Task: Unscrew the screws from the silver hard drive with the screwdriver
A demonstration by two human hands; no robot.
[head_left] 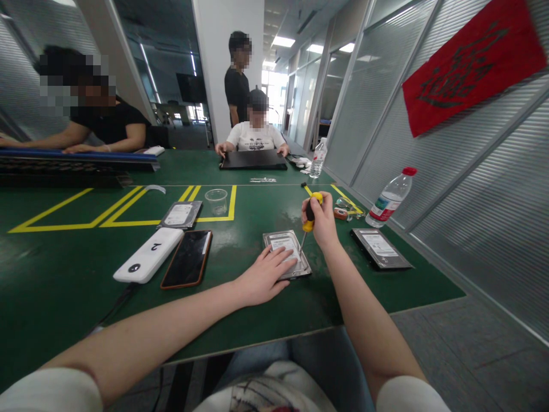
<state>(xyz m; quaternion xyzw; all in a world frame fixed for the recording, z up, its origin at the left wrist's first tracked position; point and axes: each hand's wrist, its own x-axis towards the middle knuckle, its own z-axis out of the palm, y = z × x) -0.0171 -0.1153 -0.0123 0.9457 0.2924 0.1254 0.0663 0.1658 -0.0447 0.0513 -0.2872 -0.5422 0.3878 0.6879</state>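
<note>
Flat on the green table in front of me lies a hard drive (278,239) with a white label. My left hand (268,272) rests over its left and lower part, fingers stretched out across the label. My right hand (322,220) is wrapped round the yellow and black handle of a screwdriver (309,214). The screwdriver stands nearly upright, its shaft reaching down to the right edge of the drive. Whether the tip sits in a screw is too small to tell.
To the right are another hard drive (381,249) and a red-capped water bottle (391,197). On the left lie a phone (187,259), a white power bank (148,256), a third hard drive (180,214) and a plastic cup (216,202). A person (257,134) across the table holds a black panel (253,160).
</note>
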